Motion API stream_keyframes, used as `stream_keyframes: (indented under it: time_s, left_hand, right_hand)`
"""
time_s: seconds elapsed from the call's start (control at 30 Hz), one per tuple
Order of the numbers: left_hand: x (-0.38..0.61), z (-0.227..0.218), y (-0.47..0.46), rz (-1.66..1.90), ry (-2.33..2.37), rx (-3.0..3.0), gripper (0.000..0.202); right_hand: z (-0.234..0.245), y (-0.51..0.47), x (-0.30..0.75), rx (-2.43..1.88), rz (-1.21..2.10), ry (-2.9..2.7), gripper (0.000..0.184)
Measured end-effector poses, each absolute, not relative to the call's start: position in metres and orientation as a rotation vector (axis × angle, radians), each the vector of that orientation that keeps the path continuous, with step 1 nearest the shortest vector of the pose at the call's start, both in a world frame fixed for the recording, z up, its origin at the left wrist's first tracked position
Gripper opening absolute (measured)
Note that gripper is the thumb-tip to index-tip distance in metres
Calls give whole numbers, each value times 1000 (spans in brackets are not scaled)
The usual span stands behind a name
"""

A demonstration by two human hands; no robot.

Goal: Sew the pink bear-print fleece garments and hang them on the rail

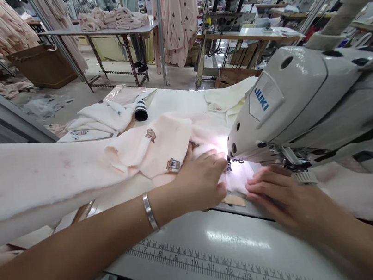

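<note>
My left hand [201, 177] lies flat with fingers stretched out on pale pink printed fleece fabric [159, 146], fingertips close to the needle area [231, 163] of a white Juki sewing machine [293, 100]. A silver bangle [150, 211] circles that wrist. My right hand [282, 193] rests flat on the same fabric just in front of the machine head, fingers pointing left toward the needle. A small tan piece [234, 200] lies between the two hands. The needle itself is washed out by the machine's lamp.
A ruler strip [226, 265] runs along the white table's front edge. A black-and-white thread cone [140, 110] and folded white pieces [102, 117] lie at the back. Beyond are a metal table with stacked garments [112, 19], hanging pink garments [178, 15] and other sewing stations [247, 28].
</note>
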State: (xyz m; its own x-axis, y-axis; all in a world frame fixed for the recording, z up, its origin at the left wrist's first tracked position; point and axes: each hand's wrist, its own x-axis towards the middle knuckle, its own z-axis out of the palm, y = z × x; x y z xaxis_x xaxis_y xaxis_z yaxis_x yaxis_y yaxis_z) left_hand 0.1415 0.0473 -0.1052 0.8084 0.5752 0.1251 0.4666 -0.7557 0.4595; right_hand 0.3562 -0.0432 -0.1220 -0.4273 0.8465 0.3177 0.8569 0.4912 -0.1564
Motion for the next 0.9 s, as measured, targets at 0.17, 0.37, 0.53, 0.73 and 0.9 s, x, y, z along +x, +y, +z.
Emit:
stream_keyframes:
  time_s: [0.17,0.37,0.53,0.73,0.9]
  left_hand:
    - [136,-108,39,403,771,2616,18]
    - [137,-110,53,396,644,2715,14]
    - [136,-117,48,423,665,2730,24]
    - [137,-118,47,491,641,2851,20]
    - [137,-121,51,633,407,3010,25]
  right_hand:
    - [-115,-49,333,-1259,7,-2410,19]
    - [-125,-36,325,-1442,199,-2357,19]
    - [-124,-42,325,-1404,271,-2349,16]
    - [-127,-44,325,-1403,280,-2319,15]
    - [-128,-44,325,-1415,231,-2331,17]
